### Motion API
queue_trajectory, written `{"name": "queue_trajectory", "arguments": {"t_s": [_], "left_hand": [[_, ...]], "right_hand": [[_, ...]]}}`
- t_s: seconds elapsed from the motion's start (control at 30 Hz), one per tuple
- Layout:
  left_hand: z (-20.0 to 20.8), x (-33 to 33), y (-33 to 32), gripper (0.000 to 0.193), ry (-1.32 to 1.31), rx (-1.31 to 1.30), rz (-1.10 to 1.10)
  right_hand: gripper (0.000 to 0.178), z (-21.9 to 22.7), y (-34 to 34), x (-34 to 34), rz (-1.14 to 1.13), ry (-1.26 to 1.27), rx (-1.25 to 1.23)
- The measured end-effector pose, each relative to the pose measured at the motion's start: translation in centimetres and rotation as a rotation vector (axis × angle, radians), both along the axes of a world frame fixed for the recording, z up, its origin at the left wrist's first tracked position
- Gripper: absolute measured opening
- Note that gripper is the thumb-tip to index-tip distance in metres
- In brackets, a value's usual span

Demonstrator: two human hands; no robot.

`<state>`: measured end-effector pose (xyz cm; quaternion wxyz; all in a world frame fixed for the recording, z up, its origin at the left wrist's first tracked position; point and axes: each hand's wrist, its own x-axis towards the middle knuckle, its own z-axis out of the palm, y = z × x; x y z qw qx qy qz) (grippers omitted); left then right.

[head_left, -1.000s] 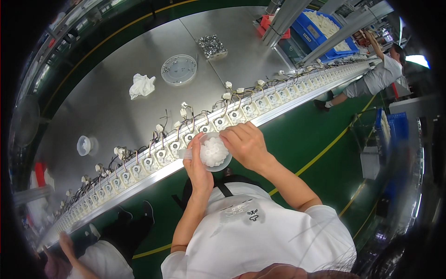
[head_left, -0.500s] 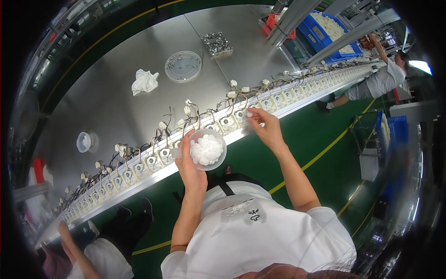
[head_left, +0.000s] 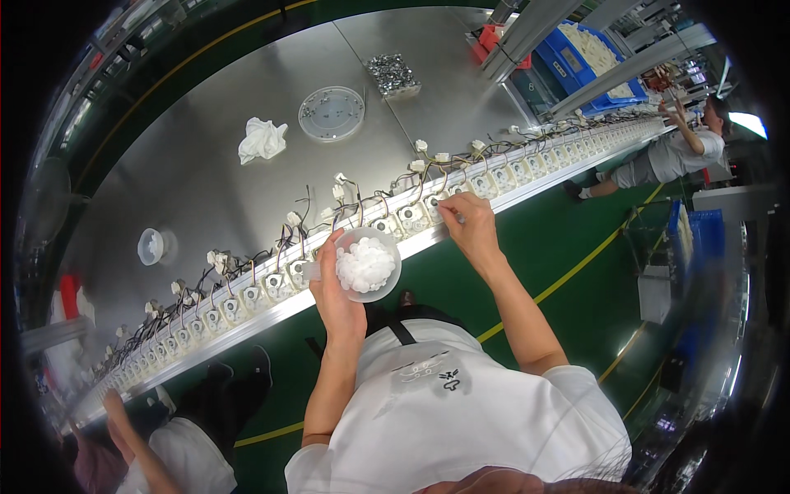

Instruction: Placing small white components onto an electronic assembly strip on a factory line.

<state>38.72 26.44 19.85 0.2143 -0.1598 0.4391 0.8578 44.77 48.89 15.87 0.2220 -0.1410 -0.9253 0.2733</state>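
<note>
My left hand (head_left: 332, 284) is closed around a translucent plastic cup (head_left: 395, 276) with a side handle, holding it tilted beside the near edge of the rail. Small white rounded discs (head_left: 364, 263) fill the cup. At a white plastic housing (head_left: 433, 207) on the rail, my right hand (head_left: 471, 230) has its fingertips pinched together, touching or just above it. A small white piece, mostly hidden, shows among its curled fingers. Similar housings with dark round centres (head_left: 411, 217) sit in a long row, their wires and white connectors (head_left: 337, 191) lying along the far side.
On the metal table (head_left: 222, 193) stand a round clear dish (head_left: 332, 114), a crumpled white cloth (head_left: 262, 141), a pile of shiny metal parts (head_left: 393, 76) and a small clear cup (head_left: 151, 246). Blue bins (head_left: 588, 66) stand far right. Co-workers are at both rail ends (head_left: 687, 144).
My right fingertips, which showed a white disc, have come down to a housing and now hide it. The table and rail appear shifted slightly right. The far-right co-worker's arms have moved.
</note>
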Motion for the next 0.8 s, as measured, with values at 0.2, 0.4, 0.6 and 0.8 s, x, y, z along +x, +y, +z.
{"name": "queue_trajectory", "arguments": {"t_s": [0.2,0.4,0.6,0.8], "left_hand": [[0.2,0.1,-0.1,0.038,-0.002,-0.008,0.0],[0.0,0.0,-0.2,0.039,0.004,-0.019,-0.009],[-0.4,0.4,-0.1,0.038,-0.009,0.0,-0.037],[0.1,0.6,0.1,0.035,-0.016,0.011,-0.042]], "right_hand": [[0.015,0.4,-0.9,0.9,0.125,0.097,0.34],[0.01,0.2,0.5,0.0,0.144,0.028,0.244],[0.009,1.7,1.8,-2.1,0.225,-0.231,0.265],[0.008,1.6,2.0,-2.6,0.26,-0.32,0.277]]}}
